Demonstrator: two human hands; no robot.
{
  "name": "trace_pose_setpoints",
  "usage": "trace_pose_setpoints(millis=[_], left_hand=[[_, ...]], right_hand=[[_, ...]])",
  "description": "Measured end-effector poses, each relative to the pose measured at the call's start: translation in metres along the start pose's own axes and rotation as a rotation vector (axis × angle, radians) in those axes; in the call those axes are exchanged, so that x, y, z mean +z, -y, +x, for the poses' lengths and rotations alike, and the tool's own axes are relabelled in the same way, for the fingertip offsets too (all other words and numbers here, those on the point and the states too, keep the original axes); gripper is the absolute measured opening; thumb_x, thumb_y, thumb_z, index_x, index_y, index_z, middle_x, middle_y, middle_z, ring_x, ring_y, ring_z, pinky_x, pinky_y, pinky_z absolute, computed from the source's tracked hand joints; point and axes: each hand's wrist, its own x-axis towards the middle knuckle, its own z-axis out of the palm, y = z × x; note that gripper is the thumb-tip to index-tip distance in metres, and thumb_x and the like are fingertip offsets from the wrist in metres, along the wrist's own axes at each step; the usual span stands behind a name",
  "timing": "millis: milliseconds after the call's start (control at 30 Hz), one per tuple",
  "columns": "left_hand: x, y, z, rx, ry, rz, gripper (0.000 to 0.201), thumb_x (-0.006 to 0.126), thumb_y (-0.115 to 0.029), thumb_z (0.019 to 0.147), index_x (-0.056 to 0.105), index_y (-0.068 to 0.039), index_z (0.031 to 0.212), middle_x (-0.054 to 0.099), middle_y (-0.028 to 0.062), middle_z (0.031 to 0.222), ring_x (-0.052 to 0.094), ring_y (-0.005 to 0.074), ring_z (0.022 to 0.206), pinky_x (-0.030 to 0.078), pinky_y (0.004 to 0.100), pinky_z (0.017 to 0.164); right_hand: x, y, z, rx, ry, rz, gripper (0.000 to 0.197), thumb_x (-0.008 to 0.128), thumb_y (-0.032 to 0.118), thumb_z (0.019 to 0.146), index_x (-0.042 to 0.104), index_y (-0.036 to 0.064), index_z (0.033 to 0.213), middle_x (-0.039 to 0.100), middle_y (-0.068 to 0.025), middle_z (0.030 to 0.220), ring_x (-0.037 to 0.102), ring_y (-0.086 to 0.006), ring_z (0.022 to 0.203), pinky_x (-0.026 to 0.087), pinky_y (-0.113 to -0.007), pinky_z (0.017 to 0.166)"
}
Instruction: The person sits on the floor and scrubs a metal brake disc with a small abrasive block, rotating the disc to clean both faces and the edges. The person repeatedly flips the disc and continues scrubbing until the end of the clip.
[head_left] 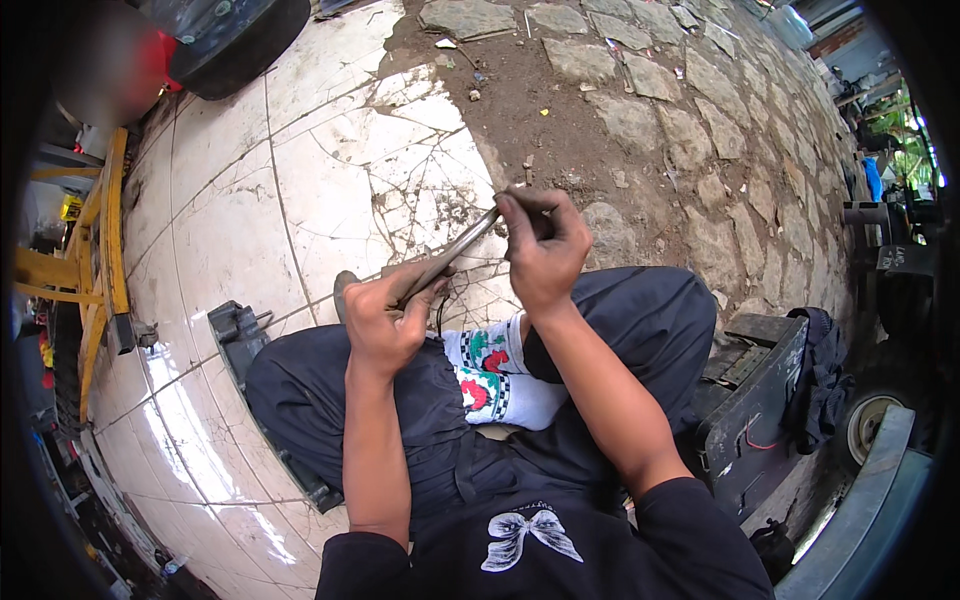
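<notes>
White tiles [220, 270], cracked in part, spread ahead. Right of the tiles lie earth and paving stones [690, 135]. At the tiles' left side stands a yellow frame [115, 240]; a dark box [745, 425] sits to their right. Over the tiles, the left hand [385, 320] is wrapped around one end of a metal rod [467, 238]; the right hand [545, 245] pinches the other.

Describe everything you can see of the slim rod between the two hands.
The slim rod looks like metal, its visible stretch shiny silver-grey. It slants up to the right, held above the floor, with the left hand at its lower part and the right hand at its upper end. Fingers hide both ends, so their shape cannot be told.
</notes>
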Motion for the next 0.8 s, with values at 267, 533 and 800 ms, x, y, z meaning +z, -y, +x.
trace_pose_setpoints(millis=[267,533,800], left_hand=[[0.004,0.0,0.0,0.046,0.019,0.003,0.025,0.071,0.005,0.086,0.079,0.003,0.11,0.082,0.0138,0.091,0.079,0.0174,0.076,0.059,0.0274,0.072],[0.001,0.0,0.001,0.019,-0.01,-0.047,0.031,0.069,0.006,0.082,0.08,0.003,0.11,0.081,0.016,0.091,0.08,0.022,0.08,0.061,0.0314,0.073],[0.002,-0.001,-0.001,0.029,0.022,0.009,0.025,0.071,0.005,0.086,0.079,0.003,0.109,0.082,0.0143,0.092,0.079,0.0176,0.076,0.059,0.0276,0.072]], right_hand=[[-0.006,0.001,-0.011,-0.042,-0.005,0.079,0.01,0.081,0.004,0.093,0.075,-0.0027,0.097,0.077,-0.0089,0.09,0.071,-0.0109,0.079,0.055,-0.026,0.071],[-0.007,-0.007,-0.011,-0.023,-0.017,0.059,0.012,0.081,0.004,0.092,0.074,-0.0009,0.1,0.077,-0.0076,0.091,0.066,-0.0085,0.074,0.053,-0.026,0.067],[-0.011,-0.01,-0.002,0.08,-0.033,0.02,0.011,0.081,0.001,0.091,0.074,-0.0009,0.099,0.077,-0.006,0.087,0.068,-0.0071,0.074,0.053,-0.024,0.068]])
